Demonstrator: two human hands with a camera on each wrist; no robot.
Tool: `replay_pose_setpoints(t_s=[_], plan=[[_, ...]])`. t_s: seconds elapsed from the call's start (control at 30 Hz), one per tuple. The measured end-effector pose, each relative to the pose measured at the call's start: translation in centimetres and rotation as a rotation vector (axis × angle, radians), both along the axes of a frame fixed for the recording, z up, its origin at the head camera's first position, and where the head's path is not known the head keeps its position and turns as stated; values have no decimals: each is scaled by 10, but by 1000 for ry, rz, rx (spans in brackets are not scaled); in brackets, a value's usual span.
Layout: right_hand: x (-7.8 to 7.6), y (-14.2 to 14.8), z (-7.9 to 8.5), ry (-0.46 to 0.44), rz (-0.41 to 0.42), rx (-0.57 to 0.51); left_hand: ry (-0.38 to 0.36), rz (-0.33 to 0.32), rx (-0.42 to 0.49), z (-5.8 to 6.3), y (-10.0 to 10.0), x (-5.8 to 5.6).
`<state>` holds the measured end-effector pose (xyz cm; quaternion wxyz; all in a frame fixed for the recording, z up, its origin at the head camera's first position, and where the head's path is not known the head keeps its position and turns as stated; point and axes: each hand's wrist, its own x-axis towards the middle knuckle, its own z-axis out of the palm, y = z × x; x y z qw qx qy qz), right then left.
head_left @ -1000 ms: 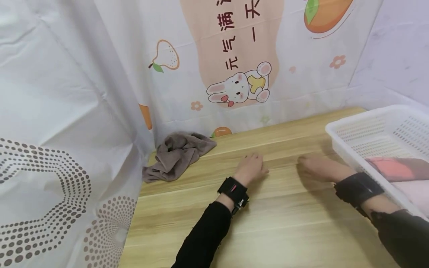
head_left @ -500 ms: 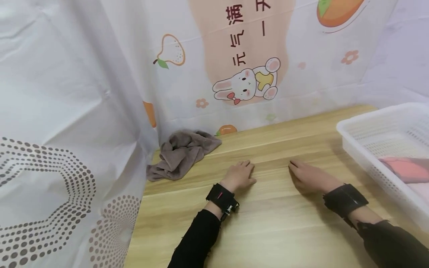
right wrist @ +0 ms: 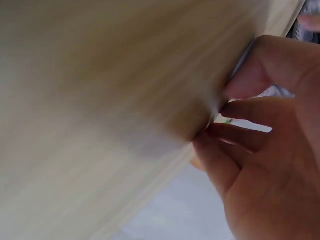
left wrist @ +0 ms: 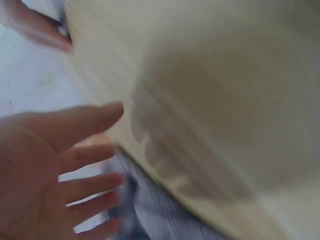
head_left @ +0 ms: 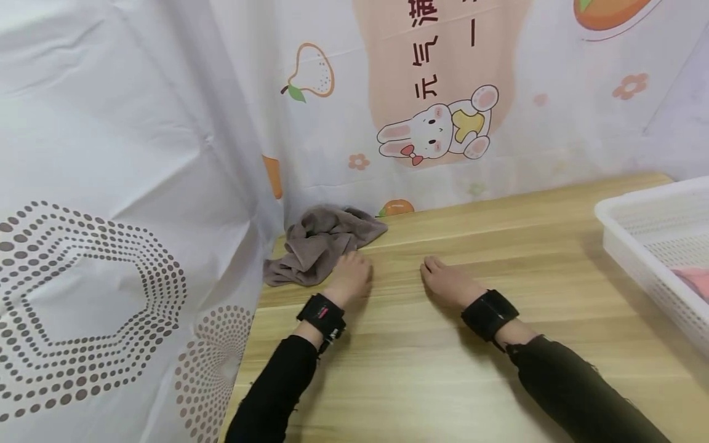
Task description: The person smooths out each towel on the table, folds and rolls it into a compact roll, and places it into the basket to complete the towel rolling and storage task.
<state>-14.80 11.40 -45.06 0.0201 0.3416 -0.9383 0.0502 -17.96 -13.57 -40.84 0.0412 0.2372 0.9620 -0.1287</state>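
A crumpled grey-brown towel (head_left: 310, 246) lies at the table's back left corner. My left hand (head_left: 350, 278) is over the table right at the towel's front right edge and overlaps it in the head view. In the left wrist view its fingers (left wrist: 92, 187) are spread and straight, holding nothing, with the towel's fabric beyond them. My right hand (head_left: 447, 282) is low over the wooden table (head_left: 421, 381), to the right of the left one. The right wrist view shows its fingers (right wrist: 220, 162) loosely bent close to the tabletop, with no object visible between them.
A white plastic basket (head_left: 637, 246) stands on the table at the right, with a pink item (head_left: 696, 277) inside. A printed curtain (head_left: 332, 123) hangs behind the table, and a dotted white sheet (head_left: 111, 154) hangs along the left side.
Both hands have moved left across the table, the left one reaching the towel's edge and the right one leaving the basket's side. The head view has turned left.
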Motion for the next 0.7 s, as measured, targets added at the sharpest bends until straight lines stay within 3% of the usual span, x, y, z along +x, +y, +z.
replay_pose_setpoints(t_s=[0.13, 0.37, 0.53, 0.7], plan=[[0, -11, 7, 12, -8, 52, 159, 35, 36, 12, -34, -6], [2, -13, 8, 10, -20, 47, 265, 184, 1, 17, -71, -11], [3, -14, 9, 7, -45, 37, 289, 237, -9, 13, -76, -18], [4, -12, 7, 19, -65, 34, 335, 166, 31, 11, -61, -18]])
